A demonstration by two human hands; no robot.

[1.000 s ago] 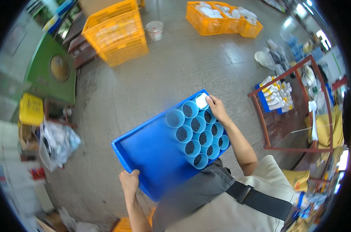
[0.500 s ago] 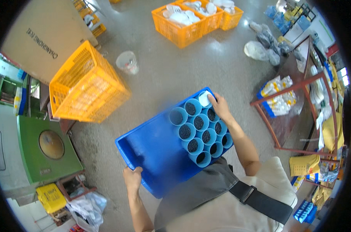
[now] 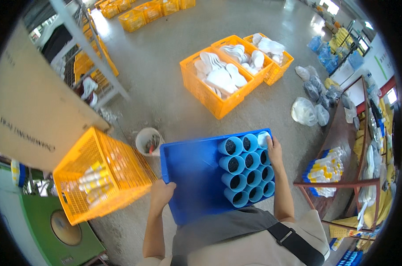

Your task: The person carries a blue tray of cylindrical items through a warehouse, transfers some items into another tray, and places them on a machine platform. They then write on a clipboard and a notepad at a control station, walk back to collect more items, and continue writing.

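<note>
A blue plastic tray (image 3: 193,170) is held level in front of my body. My left hand (image 3: 163,195) is closed on its left edge, and my right hand (image 3: 274,151) grips the right edge near the far corner. Several light blue cups (image 3: 233,181) stand in rows in the tray's right part. Most have black granules (image 3: 233,165) inside. At the far right corner, beside my right thumb, one cup holds something white (image 3: 263,140) that I cannot make out. The tray's bottom shows on the left.
Ahead stand orange crates (image 3: 218,111) of white scoop-like pieces. At left are a tilted orange crate (image 3: 134,177) with white-yellow packages, a white bucket (image 3: 143,142) and a green machine (image 3: 37,226). A red-framed table (image 3: 338,182) and plastic bags (image 3: 304,111) lie at right.
The view has moved ahead and turned, bringing the orange crates of white pieces closer. The tray sits straighter and farther right in view. Both hands keep their hold on it.
</note>
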